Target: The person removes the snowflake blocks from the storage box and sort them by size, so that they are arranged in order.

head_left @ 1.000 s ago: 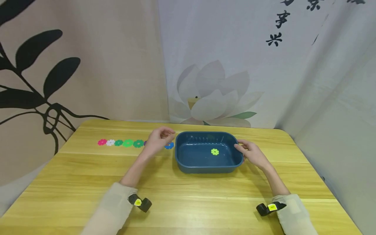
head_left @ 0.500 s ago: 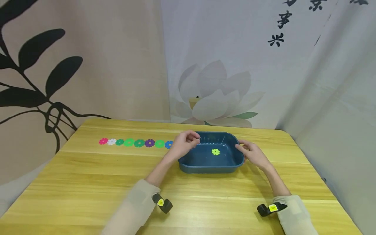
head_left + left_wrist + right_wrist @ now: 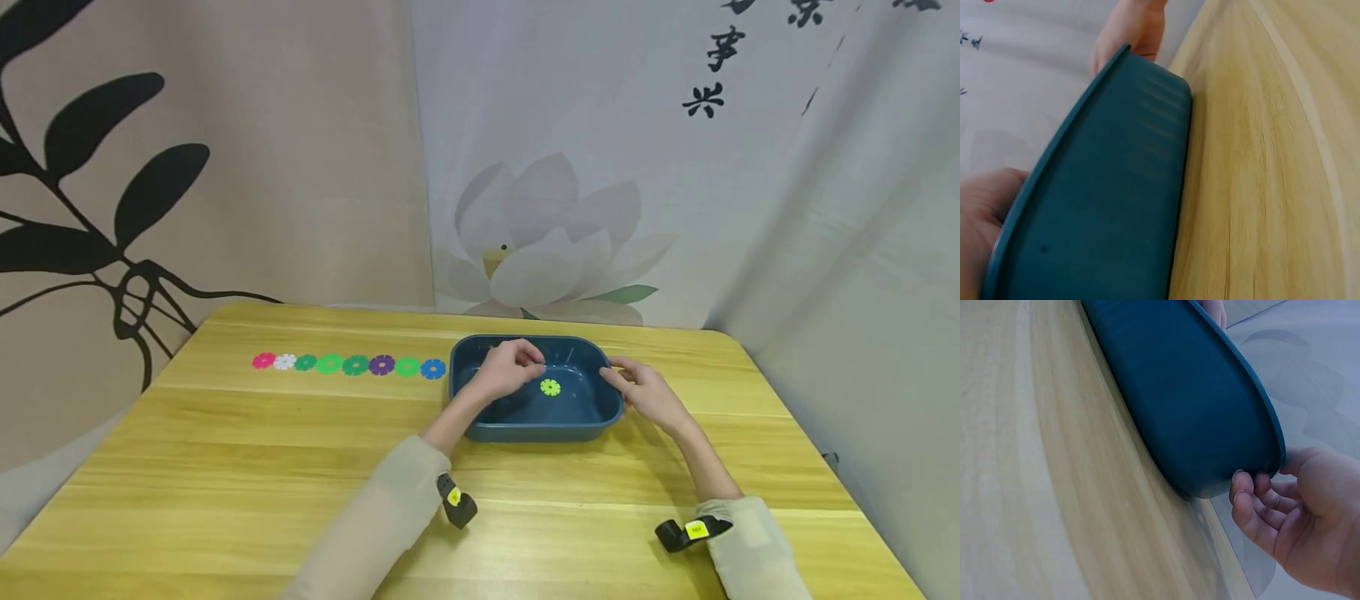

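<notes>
A dark blue-green plastic basin (image 3: 536, 432) stands on the wooden table. Inside it lies one yellow-green flower-shaped disc (image 3: 551, 387). My left hand (image 3: 507, 372) is over the basin's left half, thumb and fingers loosely bent just left of that disc, and nothing shows between them. In the left wrist view the basin's wall (image 3: 1104, 187) hides the fingertips. My right hand (image 3: 649, 392) grips the basin's right end. The right wrist view shows the right thumb at the rim and the bent fingers (image 3: 1266, 512) against the outer wall.
Left of the basin, a row of several flower discs lies on the table (image 3: 225, 467), from a pink disc (image 3: 264, 360) to a blue disc (image 3: 432, 369) close to the basin's left side. A printed curtain (image 3: 337, 167) hangs behind the table's far edge.
My left hand has moved right, from beside the blue disc to over the basin, uncovering the purple and green discs in the row. The right hand keeps its grip on the basin.
</notes>
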### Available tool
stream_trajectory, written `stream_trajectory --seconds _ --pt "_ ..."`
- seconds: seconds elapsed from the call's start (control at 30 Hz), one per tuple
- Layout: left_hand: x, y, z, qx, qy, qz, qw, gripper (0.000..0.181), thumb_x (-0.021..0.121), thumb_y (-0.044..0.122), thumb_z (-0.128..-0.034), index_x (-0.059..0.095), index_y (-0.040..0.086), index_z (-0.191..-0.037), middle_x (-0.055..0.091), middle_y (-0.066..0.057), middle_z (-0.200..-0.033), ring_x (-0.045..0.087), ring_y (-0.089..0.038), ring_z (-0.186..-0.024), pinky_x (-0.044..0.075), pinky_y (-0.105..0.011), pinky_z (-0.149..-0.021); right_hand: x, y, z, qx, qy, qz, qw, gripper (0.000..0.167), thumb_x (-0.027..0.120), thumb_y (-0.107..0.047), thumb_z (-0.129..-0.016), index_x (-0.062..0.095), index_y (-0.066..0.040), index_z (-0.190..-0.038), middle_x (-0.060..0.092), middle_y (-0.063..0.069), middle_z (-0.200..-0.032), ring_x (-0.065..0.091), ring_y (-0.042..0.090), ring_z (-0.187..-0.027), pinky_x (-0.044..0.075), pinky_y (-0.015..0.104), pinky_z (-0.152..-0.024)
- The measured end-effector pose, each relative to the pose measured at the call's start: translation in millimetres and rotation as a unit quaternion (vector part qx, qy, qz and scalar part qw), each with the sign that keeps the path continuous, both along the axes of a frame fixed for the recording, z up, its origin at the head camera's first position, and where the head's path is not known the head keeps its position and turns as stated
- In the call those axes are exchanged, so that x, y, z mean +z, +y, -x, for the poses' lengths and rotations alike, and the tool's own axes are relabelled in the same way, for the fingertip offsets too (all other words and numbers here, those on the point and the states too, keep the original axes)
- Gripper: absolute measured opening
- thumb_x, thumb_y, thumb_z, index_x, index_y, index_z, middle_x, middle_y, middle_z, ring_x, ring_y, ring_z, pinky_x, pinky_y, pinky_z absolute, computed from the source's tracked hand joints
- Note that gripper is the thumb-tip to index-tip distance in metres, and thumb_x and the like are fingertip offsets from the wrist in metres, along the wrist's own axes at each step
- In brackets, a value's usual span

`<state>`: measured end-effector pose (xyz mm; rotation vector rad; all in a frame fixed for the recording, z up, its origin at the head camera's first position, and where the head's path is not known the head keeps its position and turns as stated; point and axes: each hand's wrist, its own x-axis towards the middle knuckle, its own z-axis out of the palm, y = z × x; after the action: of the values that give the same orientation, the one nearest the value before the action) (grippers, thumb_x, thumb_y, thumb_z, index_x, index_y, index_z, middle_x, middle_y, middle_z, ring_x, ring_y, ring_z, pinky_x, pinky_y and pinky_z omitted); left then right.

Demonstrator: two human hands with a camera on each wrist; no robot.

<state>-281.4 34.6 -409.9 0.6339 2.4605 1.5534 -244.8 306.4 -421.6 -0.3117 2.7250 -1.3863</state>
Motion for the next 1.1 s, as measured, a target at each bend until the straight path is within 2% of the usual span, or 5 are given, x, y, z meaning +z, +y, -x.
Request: stream_trajectory --seconds 0.4,0.53,0.7,0.87,1.1 --pt "-0.4 26.4 11.7 -0.049 -0.046 0.131 0.9891 0.03 0.068 0.016 -0.0975 0.063 0.004 -0.124 0.063 -0.012 -0.122 0.06 -0.027 -0.108 0.051 -0.042 -0.091 -3.4 2 2.8 -0.004 -0.003 0.004 1.0 0.059 0.056 -0.034 -0.105 0.043 0.007 -0.146 0.068 0.02 -0.099 0.064 0.028 -0.059 0.058 0.038 -0.063" --pt "-0.4 30.3 12.6 -0.056 -0.034 0.187 0.9802 0.035 0.069 0.016 -0.0971 0.063 0.006 -0.13 0.055 -0.014 -0.141 0.054 -0.03 -0.126 0.047 -0.044 -0.102 -2.5 1 2.1 -0.003 -0.001 -0.003 1.0 0.059 0.055 -0.035 -0.105 0.043 0.007 -0.146 0.068 0.019 -0.099 0.064 0.028 -0.061 0.057 0.036 -0.064" --pt "0.0 31.4 12.1 -0.059 -0.007 0.222 0.9733 0.031 0.073 0.011 -0.0939 0.068 0.007 -0.124 0.056 -0.015 -0.141 0.051 -0.03 -0.128 0.046 -0.041 -0.102 -0.9 0 2.5 -0.004 -0.001 -0.004 1.0 0.059 0.056 -0.035 -0.105 0.044 0.006 -0.146 0.067 0.018 -0.096 0.063 0.026 -0.062 0.057 0.037 -0.064" --pt "-3.3 32.1 11.7 -0.044 0.011 0.236 0.9707 0.018 0.078 0.009 -0.0887 0.071 0.009 -0.105 0.062 -0.013 -0.127 0.052 -0.028 -0.118 0.047 -0.037 -0.093 -1.0 1 2.8 -0.003 -0.001 -0.002 1.0 0.056 0.056 -0.033 -0.105 0.045 0.006 -0.145 0.066 0.017 -0.092 0.062 0.024 -0.06 0.058 0.04 -0.064" --pt "-4.2 29.2 12.9 -0.038 -0.011 0.167 0.9852 0.017 0.079 0.0 -0.0859 0.067 0.006 -0.095 0.068 -0.008 -0.093 0.056 -0.015 -0.071 0.048 -0.026 -0.064 -0.6 1 3.1 -0.002 -0.006 0.001 1.0 0.057 0.056 -0.034 -0.105 0.045 0.006 -0.145 0.067 0.02 -0.098 0.064 0.024 -0.063 0.058 0.04 -0.064"
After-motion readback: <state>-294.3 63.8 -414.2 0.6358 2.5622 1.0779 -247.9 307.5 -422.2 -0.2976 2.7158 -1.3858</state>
